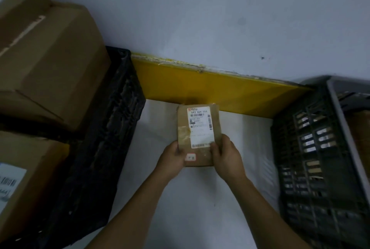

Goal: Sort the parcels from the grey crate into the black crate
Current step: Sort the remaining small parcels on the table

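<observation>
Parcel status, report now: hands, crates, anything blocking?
Left hand and right hand both gripping small brown parcel, midway between crates. Black crate already holds big boxes. Path clear.

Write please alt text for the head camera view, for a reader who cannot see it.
Two bare hands, left hand and right hand, hold a small flat brown parcel with a white shipping label above a white floor. A black plastic crate holding large cardboard boxes stands at left, a grey slatted plastic crate at right.
</observation>
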The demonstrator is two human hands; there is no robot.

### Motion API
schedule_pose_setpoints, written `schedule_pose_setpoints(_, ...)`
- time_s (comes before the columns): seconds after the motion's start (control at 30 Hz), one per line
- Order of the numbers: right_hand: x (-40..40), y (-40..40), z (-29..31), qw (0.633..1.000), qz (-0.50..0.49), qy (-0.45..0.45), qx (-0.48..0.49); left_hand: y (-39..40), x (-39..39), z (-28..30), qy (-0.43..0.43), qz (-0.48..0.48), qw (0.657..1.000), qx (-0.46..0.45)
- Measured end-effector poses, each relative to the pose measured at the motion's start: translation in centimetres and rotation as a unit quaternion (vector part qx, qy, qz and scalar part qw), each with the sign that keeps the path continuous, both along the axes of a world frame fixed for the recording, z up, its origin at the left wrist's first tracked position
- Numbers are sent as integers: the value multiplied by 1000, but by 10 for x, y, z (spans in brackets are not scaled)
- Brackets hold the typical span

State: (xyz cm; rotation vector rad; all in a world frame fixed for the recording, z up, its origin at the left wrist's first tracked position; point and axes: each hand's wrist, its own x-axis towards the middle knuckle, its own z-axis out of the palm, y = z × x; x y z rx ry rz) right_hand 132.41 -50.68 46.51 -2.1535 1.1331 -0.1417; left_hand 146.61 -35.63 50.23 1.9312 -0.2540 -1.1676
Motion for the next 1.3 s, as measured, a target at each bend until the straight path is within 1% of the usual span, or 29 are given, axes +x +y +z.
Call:
schedule_pose_setpoints(0.03,0,3,7,999,-16,-29,0,3,1,5,12,31,999,-19)
schedule_pose_setpoints(0.1,-1,12,23,995,-46,-86,18,9,5,14,34,65,996,-53)
schedule_pose_setpoints(0.17,-4,24,40,983,-73,-153,68,14,7,24,45,81,992,-80)
schedule_pose_setpoints(0.27,-11,38,65,953,-88,-241,159,20,6,39,56,104,985,-125)
schedule_pose_setpoints(0.4,-32,43,99,925,-78,-287,237,28,-4,63,50,89,981,-163)
schedule_pose_setpoints(0.47,-45,45,118,915,-68,-305,255,29,-12,80,40,75,979,-186)
schedule_pose_setpoints(0.53,-61,50,142,915,-64,-318,238,27,-22,95,28,55,977,-205)
schedule_pose_setpoints(0.63,-90,63,179,931,-68,-303,191,24,-37,118,0,12,973,-232)
schedule_pose_setpoints(0.73,-128,77,213,945,-81,-281,147,20,-59,144,-26,-72,969,-236)
schedule_pose_setpoints(0.83,-170,83,241,952,-134,-263,81,12,-86,163,-33,-153,960,-233)
schedule_pose_setpoints(0.93,-216,81,263,952,-188,-241,23,0,-119,178,-29,-202,949,-240)
schedule_pose_setpoints(1.07,-276,57,289,935,-266,-229,-44,-17,-159,200,-103,-256,927,-254)
schedule_pose_setpoints(1.2,-327,10,292,920,-328,-205,-57,-41,-185,196,-185,-320,904,-213)
schedule_pose_setpoints(1.3,-340,-32,281,928,-328,-165,-63,-62,-209,191,-271,-352,878,-182)
